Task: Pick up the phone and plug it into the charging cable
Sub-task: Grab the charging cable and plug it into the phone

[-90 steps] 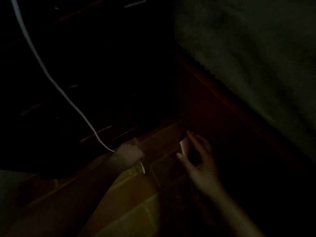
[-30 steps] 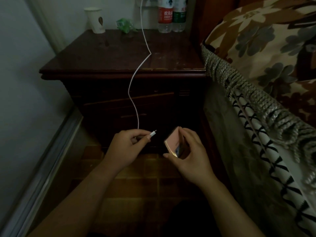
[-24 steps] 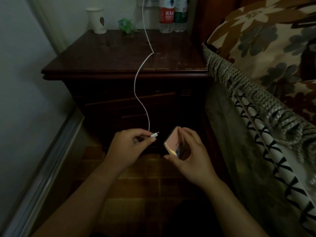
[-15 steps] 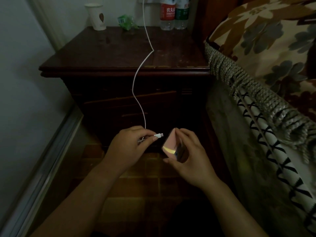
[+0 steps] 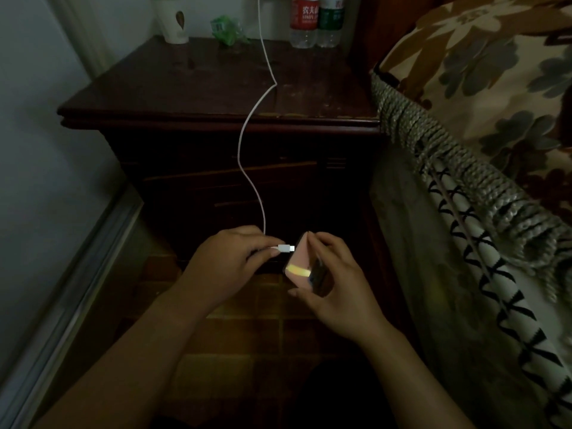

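Note:
My right hand [image 5: 334, 289] grips a pink-backed phone [image 5: 298, 264] held on edge in front of the nightstand, with a bright strip of reflected light across its back. My left hand [image 5: 226, 267] pinches the white plug [image 5: 285, 248] of the charging cable [image 5: 247, 144], and the plug tip sits right at the phone's left edge. I cannot tell if the tip is inside the port. The cable runs up over the nightstand top toward the wall behind it.
A dark wooden nightstand [image 5: 216, 97] carries a paper cup [image 5: 171, 20], a green wrapper [image 5: 227, 27] and two bottles [image 5: 315, 21] at the back. The bed with a floral cover [image 5: 483, 75] and fringed blanket fills the right. A pale wall stands left; brown floor tiles lie below.
The view went from a dark floor shot to the nightstand. Over the last second my left hand has carried the plug rightward until it meets the phone's edge.

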Demonstrator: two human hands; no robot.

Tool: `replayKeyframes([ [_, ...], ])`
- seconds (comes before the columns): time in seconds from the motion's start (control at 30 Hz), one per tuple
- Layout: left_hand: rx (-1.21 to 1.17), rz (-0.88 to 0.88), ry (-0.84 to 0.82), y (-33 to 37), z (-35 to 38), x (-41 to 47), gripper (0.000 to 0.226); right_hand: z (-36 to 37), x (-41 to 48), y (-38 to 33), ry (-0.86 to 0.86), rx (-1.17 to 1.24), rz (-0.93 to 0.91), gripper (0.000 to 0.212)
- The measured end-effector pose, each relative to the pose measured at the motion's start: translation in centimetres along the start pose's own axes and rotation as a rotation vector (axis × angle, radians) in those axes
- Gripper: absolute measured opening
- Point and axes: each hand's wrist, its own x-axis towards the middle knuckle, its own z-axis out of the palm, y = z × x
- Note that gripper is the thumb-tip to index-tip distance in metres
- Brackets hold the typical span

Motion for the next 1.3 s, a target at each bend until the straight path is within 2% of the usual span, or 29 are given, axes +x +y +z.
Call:
replayKeyframes([
  [0.2, 0.035, 0.041, -0.056, -0.4, 0.2, -0.1, 0.027, 0.2, -0.3, -0.2, -0.036, -0.017, -0.004, 0.088],
  [0.43, -0.032, -0.028, -0.062, -0.7, -0.3, -0.5, 0.039, 0.3, -0.2, -0.3, -0.039, -0.009, 0.012, 0.090],
  [0.6, -0.066, -0.033, -0.055, -0.9, -0.4, -0.7, 0.021, 0.3, -0.2, -0.4, -0.038, -0.018, -0.006, 0.089],
  [0.87, -0.079, -0.035, -0.016, -1.1, -0.4, -1.1, 0.021, 0.5, -0.3, -0.5, -0.057, -0.015, -0.014, 0.090],
  [1.3, -0.063, -0.020, -0.043, -0.8, -0.9, -1.4, 0.020, 0.6, -0.5, -0.9, -0.094, -0.060, -0.031, 0.091],
])
